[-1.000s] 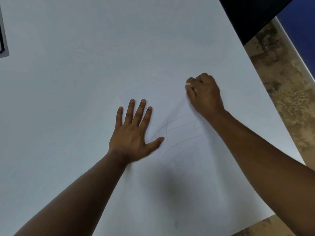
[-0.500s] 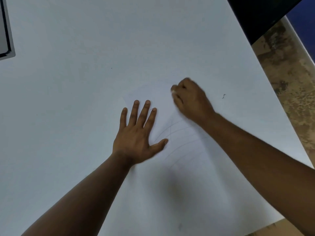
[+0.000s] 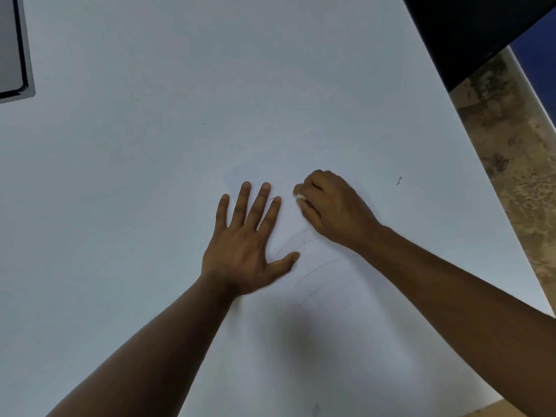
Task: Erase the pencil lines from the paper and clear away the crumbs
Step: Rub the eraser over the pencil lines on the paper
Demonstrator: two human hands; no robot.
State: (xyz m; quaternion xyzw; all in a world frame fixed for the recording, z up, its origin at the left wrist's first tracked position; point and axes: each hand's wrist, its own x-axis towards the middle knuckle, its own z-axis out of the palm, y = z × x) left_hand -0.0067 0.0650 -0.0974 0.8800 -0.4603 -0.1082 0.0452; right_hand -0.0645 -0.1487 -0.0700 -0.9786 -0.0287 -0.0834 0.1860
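Note:
A white sheet of paper point(image 3: 328, 320) lies on the white table, its edges hard to tell from the tabletop. Faint curved pencil lines point(image 3: 313, 275) cross it between my two hands. My left hand point(image 3: 245, 245) lies flat on the paper with fingers spread, pressing it down. My right hand point(image 3: 334, 209) is curled into a fist on the paper's upper part and pinches a small white eraser point(image 3: 300, 197), of which only a tip shows at the fingertips. A dark crumb point(image 3: 399, 181) lies to the right of that hand.
The white table point(image 3: 150, 176) fills most of the view. A grey flat device point(image 3: 13, 49) sits at the far left corner. The table's right edge borders a mottled brown floor point(image 3: 517, 164); a dark object point(image 3: 469, 28) stands at the top right.
My right hand with the eraser has slid left across the paper, closer to my left hand's fingertips. The left hand has stayed pressed flat. A crumb has come into sight at the right.

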